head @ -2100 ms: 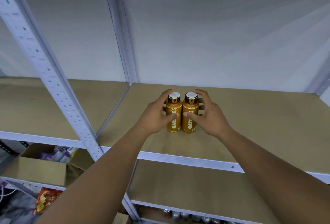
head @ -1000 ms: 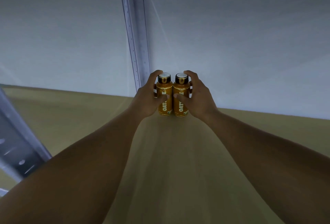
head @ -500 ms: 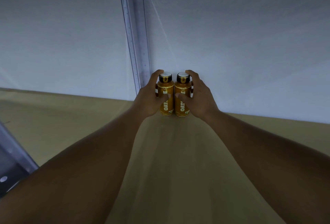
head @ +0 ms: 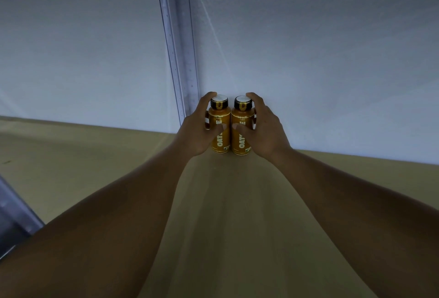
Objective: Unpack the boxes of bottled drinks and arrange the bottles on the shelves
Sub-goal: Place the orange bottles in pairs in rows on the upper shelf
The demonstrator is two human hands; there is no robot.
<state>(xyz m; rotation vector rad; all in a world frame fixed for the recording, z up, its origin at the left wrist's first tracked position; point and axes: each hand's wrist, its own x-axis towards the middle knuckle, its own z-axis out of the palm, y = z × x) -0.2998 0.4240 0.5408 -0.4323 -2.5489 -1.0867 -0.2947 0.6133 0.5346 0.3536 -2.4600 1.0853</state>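
1. A bare left forearm (head: 107,214) and right forearm (head: 344,197) reach forward over a tan shelf (head: 225,214).
2. At the lower left edge, part of a grey metal post (head: 14,217) shows, blurred.
3. The left hand (head: 194,131) grips the left bottle (head: 222,142): fingers curled round its far side, thumb across the label.
4. The right hand (head: 266,131) grips the right bottle (head: 242,143) the same way, mirrored.
5. Both bottles are amber with dark caps and white tops. They stand upright on the shelf, side by side and touching, at its back edge.
6. Behind them rises a white wall (head: 308,48), with a perforated rear post (head: 180,48) just to their left.
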